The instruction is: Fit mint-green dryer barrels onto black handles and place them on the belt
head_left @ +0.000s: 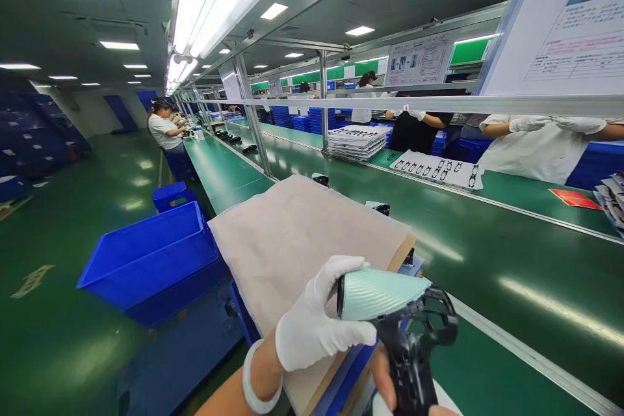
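Note:
My left hand [319, 325], in a white glove, is closed round the wide end of a mint-green ribbed plastic shell [377, 294], thumb below and fingers above. The shell lies against a black plastic frame [409, 357] with an open, looped end at the right; I cannot tell whether the two are joined. Lower down, my right hand [385, 380] grips the frame's narrow black stem. Bare fingertips show there, while most of that hand is hidden or out of frame. Beneath my left hand lies a large beige sheet [307, 227], over a stack with blue edges.
Blue bins [151, 253] stand left of the sheet. More black and mint-green parts [377, 208] sit along its far edge on the green conveyor [487, 260]. Across the line are co-workers, a stack of white trays [358, 143] and a sheet of black parts [436, 169]. A metal rail [439, 104] crosses above.

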The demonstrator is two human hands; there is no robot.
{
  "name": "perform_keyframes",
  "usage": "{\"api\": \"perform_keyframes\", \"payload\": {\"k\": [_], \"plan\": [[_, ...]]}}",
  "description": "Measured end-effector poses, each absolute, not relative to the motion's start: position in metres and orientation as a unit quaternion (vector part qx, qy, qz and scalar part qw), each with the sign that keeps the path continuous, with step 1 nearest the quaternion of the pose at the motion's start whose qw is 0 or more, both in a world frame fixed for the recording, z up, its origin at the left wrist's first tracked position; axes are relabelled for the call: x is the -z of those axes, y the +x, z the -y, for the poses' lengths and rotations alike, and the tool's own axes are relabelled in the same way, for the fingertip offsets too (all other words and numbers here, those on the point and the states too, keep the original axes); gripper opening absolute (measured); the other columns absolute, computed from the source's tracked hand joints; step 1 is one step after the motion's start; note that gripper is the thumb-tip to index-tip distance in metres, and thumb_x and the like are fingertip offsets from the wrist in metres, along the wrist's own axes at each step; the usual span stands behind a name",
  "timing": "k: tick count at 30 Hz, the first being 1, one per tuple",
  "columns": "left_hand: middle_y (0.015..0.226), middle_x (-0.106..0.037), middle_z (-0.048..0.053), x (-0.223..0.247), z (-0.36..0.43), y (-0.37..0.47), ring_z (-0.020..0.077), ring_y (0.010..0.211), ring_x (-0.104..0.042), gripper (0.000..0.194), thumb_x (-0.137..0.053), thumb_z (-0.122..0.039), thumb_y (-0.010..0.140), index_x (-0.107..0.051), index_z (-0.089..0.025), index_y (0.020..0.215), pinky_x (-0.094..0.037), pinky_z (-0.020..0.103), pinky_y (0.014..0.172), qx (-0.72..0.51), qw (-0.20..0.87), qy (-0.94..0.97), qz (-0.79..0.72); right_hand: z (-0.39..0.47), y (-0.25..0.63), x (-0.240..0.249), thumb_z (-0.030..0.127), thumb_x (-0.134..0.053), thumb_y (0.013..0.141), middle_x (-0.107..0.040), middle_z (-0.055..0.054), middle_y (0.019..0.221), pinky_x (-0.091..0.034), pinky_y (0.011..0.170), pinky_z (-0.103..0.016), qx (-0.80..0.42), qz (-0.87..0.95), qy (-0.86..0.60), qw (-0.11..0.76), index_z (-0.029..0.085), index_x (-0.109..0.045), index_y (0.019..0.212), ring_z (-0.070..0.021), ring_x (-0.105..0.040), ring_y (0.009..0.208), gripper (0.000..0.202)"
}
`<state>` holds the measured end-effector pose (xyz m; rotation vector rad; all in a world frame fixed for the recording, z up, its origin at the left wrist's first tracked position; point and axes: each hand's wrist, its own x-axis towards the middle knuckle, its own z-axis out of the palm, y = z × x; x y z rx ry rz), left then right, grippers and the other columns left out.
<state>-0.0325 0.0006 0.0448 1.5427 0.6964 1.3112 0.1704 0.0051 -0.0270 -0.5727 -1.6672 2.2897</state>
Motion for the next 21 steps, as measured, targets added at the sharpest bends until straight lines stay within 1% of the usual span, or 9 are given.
{"api": "perform_keyframes", "payload": {"k": [3,6,10,13,14,16,18,19,21], "plan": [[0.129,-0.054,0.004,-0.042,0.003,-0.031,0.0247,0.117,-0.054,0.064,-0.083,-0.043,0.075,-0.054,-0.033,0.132,-0.046,0.033,0.1,-0.54,0.481,0.625,-0.293,-0.025,0.142,0.046,0.078,-0.067,0.061,-0.05,0.009,0.039,-0.041,0.037,-0.018,-0.767,0.614,-0.178,0.054,0.018,-0.053,0.055,-0.0074,-0.045,0.027,0.061],[0.123,-0.058,0.005,-0.043,0.006,-0.027,0.0235,0.111,-0.056,0.057,-0.075,-0.05,0.081,-0.054,-0.03,0.131,-0.047,0.03,0.093,-0.543,0.435,0.632,-0.343,-0.034,0.121,0.058,0.085,-0.065,0.052,-0.055,0.009,0.043,-0.049,0.046,-0.023,-0.743,0.652,-0.147,0.012,0.019,-0.053,0.054,-0.0099,-0.053,0.035,0.067],[0.11,-0.063,0.007,-0.048,0.008,-0.02,0.0224,0.101,-0.06,0.036,-0.048,-0.05,0.099,-0.062,-0.024,0.119,-0.048,0.031,0.088,-0.556,0.376,0.627,-0.395,-0.039,0.11,0.059,0.087,-0.068,0.045,-0.056,0.007,0.043,-0.053,0.052,-0.027,-0.729,0.671,-0.135,-0.004,0.02,-0.052,0.052,-0.0116,-0.055,0.038,0.07],[0.112,-0.065,0.008,-0.052,0.009,-0.021,0.0235,0.106,-0.061,0.042,-0.033,-0.048,0.103,-0.064,-0.023,0.119,-0.047,0.034,0.093,-0.553,0.387,0.62,-0.401,-0.041,0.113,0.051,0.082,-0.074,0.046,-0.058,0.007,0.048,-0.055,0.057,-0.028,-0.717,0.681,-0.151,0.012,0.019,-0.053,0.055,-0.0127,-0.059,0.045,0.067],[0.115,-0.064,0.008,-0.053,0.009,-0.022,0.0244,0.108,-0.06,0.043,-0.035,-0.05,0.102,-0.062,-0.024,0.123,-0.047,0.035,0.095,-0.544,0.396,0.626,-0.395,-0.039,0.117,0.047,0.079,-0.076,0.051,-0.06,0.007,0.051,-0.056,0.059,-0.028,-0.712,0.683,-0.161,0.023,0.019,-0.055,0.058,-0.0127,-0.061,0.049,0.064],[0.122,-0.06,0.008,-0.053,0.011,-0.025,0.027,0.112,-0.058,0.051,-0.054,-0.058,0.093,-0.054,-0.027,0.133,-0.047,0.037,0.096,-0.513,0.408,0.642,-0.397,-0.03,0.13,0.037,0.069,-0.073,0.07,-0.065,0.005,0.063,-0.057,0.063,-0.028,-0.702,0.686,-0.186,0.052,0.017,-0.06,0.069,-0.0128,-0.064,0.058,0.053],[0.127,-0.056,0.008,-0.053,0.014,-0.026,0.0299,0.114,-0.057,0.077,-0.076,-0.059,0.075,-0.047,-0.029,0.14,-0.047,0.039,0.096,-0.476,0.415,0.65,-0.423,-0.016,0.148,0.025,0.055,-0.064,0.088,-0.068,0.0,0.082,-0.057,0.07,-0.031,-0.689,0.687,-0.214,0.089,0.015,-0.065,0.088,-0.0137,-0.065,0.072,0.039],[0.129,-0.055,0.009,-0.052,0.015,-0.026,0.0311,0.114,-0.057,0.088,-0.083,-0.057,0.067,-0.046,-0.029,0.142,-0.047,0.04,0.097,-0.461,0.415,0.649,-0.441,-0.008,0.156,0.018,0.048,-0.06,0.093,-0.068,-0.003,0.092,-0.057,0.073,-0.032,-0.681,0.688,-0.227,0.108,0.015,-0.065,0.098,-0.0145,-0.066,0.079,0.034],[0.128,-0.055,0.009,-0.052,0.018,-0.024,0.0327,0.114,-0.057,0.1,-0.09,-0.053,0.058,-0.044,-0.029,0.143,-0.047,0.043,0.098,-0.442,0.416,0.643,-0.466,0.006,0.171,0.007,0.042,-0.058,0.096,-0.065,-0.006,0.107,-0.057,0.079,-0.035,-0.665,0.69,-0.248,0.142,0.016,-0.062,0.111,-0.0166,-0.065,0.09,0.03]]}}
